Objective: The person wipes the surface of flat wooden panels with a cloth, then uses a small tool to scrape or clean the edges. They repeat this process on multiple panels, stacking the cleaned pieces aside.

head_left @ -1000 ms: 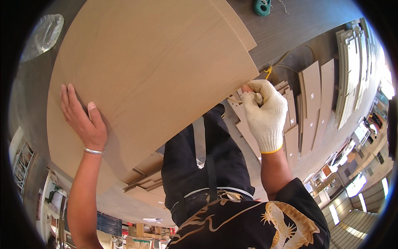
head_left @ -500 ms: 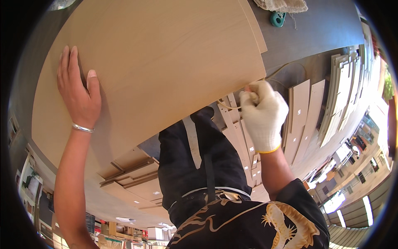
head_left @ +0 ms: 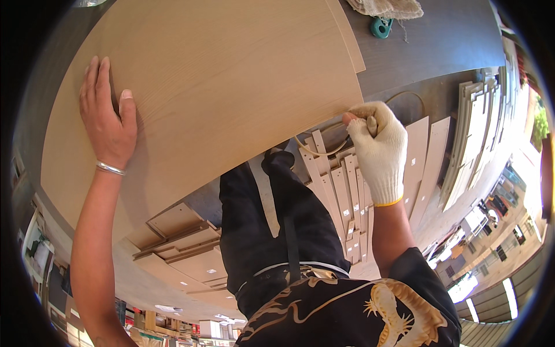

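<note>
A large light-brown wood-grain panel point(head_left: 219, 87) lies before me. My bare left hand point(head_left: 110, 113), a silver bangle at its wrist, rests flat on the panel's left part, fingers stretched out and thumb apart. In a white knit glove, my right hand point(head_left: 378, 141) is closed at the panel's near right corner. Its bare thumb tip pokes out of the glove beside the edge. Whatever sits inside that fist is hidden. Just below the panel edge hangs a thin tan cord or strip point(head_left: 321, 153), running up toward the gloved hand.
Beneath the panel is a dark tabletop point(head_left: 428, 52), holding a teal ring-shaped tool point(head_left: 381, 27) and a beige cloth point(head_left: 387, 7). Stacked boards point(head_left: 341, 191) cover the floor below the edge. More planks point(head_left: 474, 133) stand at the right.
My right hand has shifted slightly right and rotated, still closed at the panel corner. My left hand stays flat on the panel. The whole view has drifted slightly.
</note>
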### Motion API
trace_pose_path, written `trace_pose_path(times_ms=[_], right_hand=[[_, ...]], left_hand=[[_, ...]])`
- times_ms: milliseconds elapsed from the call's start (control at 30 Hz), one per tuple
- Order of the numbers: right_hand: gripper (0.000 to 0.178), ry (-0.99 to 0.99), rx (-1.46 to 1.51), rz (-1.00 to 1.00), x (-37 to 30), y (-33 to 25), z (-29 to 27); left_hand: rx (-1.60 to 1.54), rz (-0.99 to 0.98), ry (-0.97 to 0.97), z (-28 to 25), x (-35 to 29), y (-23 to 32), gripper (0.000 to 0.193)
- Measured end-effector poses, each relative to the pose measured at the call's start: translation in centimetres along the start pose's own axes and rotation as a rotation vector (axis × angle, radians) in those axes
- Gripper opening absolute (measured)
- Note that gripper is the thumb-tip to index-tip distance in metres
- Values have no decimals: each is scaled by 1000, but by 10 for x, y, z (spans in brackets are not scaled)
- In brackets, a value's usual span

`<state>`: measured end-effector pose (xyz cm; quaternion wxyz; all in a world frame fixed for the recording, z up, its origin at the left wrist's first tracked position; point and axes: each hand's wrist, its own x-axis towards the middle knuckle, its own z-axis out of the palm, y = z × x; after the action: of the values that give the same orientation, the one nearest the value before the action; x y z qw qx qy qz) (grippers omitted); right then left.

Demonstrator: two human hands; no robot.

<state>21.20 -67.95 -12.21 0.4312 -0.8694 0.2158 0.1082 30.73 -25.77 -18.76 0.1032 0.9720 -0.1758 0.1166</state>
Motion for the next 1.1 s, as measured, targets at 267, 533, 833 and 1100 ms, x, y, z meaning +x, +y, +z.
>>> trace_pose_path(times_ms=[267,533,833,1100], right_hand=[[9,-87,-125,-9,16,-10,-2],[12,-170,-284,-32,23,-21,-6],[11,-188,-341,-92,21,-26,-2],[9,-203,-354,-72,15,-28,4]], left_hand=[[-5,3,5,0,-1,-1,63],[3,-2,6,1,0,0,63],[-2,-1,13,1,1,1,64],[3,-1,13,1,2,2,64]])
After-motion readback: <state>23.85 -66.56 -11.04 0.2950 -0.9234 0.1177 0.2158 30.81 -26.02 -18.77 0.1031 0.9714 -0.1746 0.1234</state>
